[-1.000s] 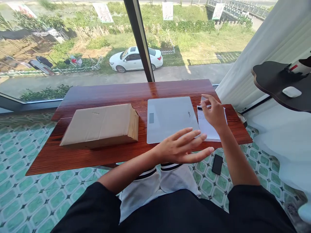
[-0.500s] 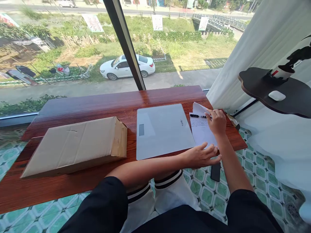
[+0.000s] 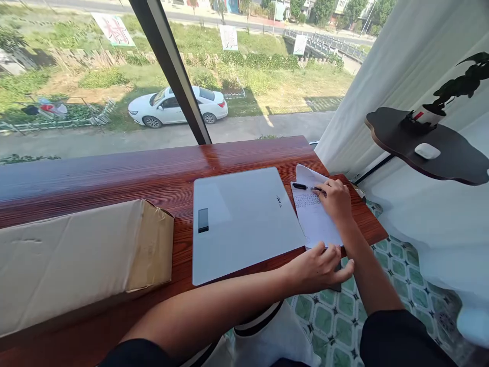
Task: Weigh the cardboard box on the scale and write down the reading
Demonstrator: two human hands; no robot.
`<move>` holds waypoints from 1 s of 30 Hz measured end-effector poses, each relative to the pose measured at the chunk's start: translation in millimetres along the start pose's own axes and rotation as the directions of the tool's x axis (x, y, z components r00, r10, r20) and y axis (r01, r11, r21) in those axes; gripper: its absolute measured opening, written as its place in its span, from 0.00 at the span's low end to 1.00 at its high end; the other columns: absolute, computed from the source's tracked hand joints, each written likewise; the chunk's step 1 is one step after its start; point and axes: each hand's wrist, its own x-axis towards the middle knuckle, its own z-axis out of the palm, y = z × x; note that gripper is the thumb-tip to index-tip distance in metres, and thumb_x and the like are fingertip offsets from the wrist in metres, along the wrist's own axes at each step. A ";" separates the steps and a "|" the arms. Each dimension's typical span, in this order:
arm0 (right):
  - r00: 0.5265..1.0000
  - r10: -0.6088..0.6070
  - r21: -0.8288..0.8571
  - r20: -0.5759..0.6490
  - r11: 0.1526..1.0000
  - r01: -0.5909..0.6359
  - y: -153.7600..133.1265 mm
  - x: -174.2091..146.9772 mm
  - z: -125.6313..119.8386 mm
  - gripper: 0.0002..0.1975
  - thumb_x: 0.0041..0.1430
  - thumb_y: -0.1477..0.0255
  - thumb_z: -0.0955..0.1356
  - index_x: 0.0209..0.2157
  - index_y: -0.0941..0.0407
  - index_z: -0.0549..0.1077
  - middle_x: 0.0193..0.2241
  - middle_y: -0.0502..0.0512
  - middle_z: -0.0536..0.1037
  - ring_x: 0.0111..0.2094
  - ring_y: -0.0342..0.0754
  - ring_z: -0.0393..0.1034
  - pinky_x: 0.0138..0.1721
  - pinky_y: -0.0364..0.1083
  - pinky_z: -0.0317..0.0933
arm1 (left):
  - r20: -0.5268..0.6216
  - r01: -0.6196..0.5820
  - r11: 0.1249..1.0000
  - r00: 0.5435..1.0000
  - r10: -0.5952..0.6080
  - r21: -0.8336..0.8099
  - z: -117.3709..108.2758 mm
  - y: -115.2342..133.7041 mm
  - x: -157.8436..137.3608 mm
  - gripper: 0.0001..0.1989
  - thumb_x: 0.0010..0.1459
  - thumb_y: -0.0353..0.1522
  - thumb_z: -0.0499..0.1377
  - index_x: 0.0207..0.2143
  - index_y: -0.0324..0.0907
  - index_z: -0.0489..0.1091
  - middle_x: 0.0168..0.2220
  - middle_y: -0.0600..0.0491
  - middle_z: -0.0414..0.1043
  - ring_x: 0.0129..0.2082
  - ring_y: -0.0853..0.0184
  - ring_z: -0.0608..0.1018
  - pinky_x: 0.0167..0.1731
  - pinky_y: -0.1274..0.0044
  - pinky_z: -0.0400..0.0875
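My right hand (image 3: 335,201) is over the right side of a notebook (image 3: 319,227), its thumb and fingers closed on one end of a black pen (image 3: 300,186). The pen lies across the page above lines of handwriting. My left hand (image 3: 321,269) hovers by the notebook's lower edge with bent fingers and the thumb held apart; nothing shows in it. Left of the notebook lies a flat light-grey scale (image 3: 244,219) with a small dark display, its right corner close against the paper.
A large cardboard box (image 3: 76,255) takes up the left of the reddish wooden table (image 3: 183,204). Partly hidden below my left hand, a dark phone (image 3: 336,286) shows. To the right, a dark shelf (image 3: 454,148) bears a potted plant (image 3: 430,114) and a white mouse (image 3: 427,151).
The view has shifted, with the box further left. My left hand's fingers have bent from a spread pose. My right hand stays at the pen on the notebook.
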 end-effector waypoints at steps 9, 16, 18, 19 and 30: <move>0.959 0.169 0.374 -0.229 0.925 -0.073 -10.7 -2.5 -16.8 0.20 0.68 0.52 0.62 0.34 0.55 0.63 0.27 0.53 0.69 0.26 0.46 0.61 0.33 0.47 0.58 | 0.056 0.023 0.998 0.998 -0.019 -0.062 -1.3 -0.8 1.4 0.23 0.68 0.38 0.49 0.62 0.39 0.61 0.51 0.38 0.75 0.48 0.59 0.76 0.40 0.70 0.65; 0.956 0.210 0.828 0.203 0.484 -0.282 -24.1 -4.0 -25.9 0.11 0.64 0.61 0.65 0.37 0.54 0.64 0.21 0.48 0.70 0.22 0.45 0.67 0.24 0.43 0.59 | 0.051 0.057 0.995 0.997 -0.053 -0.085 -0.8 -0.2 1.4 0.21 0.68 0.33 0.46 0.61 0.40 0.61 0.50 0.40 0.76 0.45 0.62 0.76 0.38 0.71 0.63; 0.930 0.139 0.847 0.340 0.385 -0.367 -24.3 -4.4 -25.9 0.14 0.64 0.59 0.64 0.38 0.57 0.69 0.22 0.52 0.74 0.23 0.47 0.72 0.23 0.43 0.62 | 0.067 0.055 0.994 0.997 -0.049 -0.096 -0.9 -0.1 1.5 0.21 0.68 0.33 0.46 0.61 0.40 0.61 0.49 0.40 0.76 0.45 0.62 0.76 0.38 0.71 0.63; 0.924 0.118 0.842 0.364 0.382 -0.380 -24.5 -4.9 -25.7 0.16 0.64 0.57 0.65 0.35 0.57 0.70 0.23 0.53 0.75 0.23 0.46 0.72 0.22 0.43 0.63 | 0.073 0.052 0.994 0.996 -0.045 -0.100 -1.0 0.0 1.6 0.21 0.69 0.34 0.46 0.61 0.40 0.61 0.49 0.40 0.76 0.45 0.61 0.76 0.38 0.71 0.63; 0.946 0.108 0.779 0.304 0.544 -0.312 -28.2 -10.1 -24.7 0.17 0.66 0.62 0.65 0.25 0.56 0.64 0.15 0.48 0.68 0.13 0.42 0.62 0.16 0.42 0.54 | 0.040 0.066 0.993 0.997 -0.062 -0.094 1.1 1.6 2.5 0.19 0.68 0.30 0.46 0.57 0.39 0.65 0.48 0.41 0.77 0.44 0.62 0.77 0.36 0.72 0.65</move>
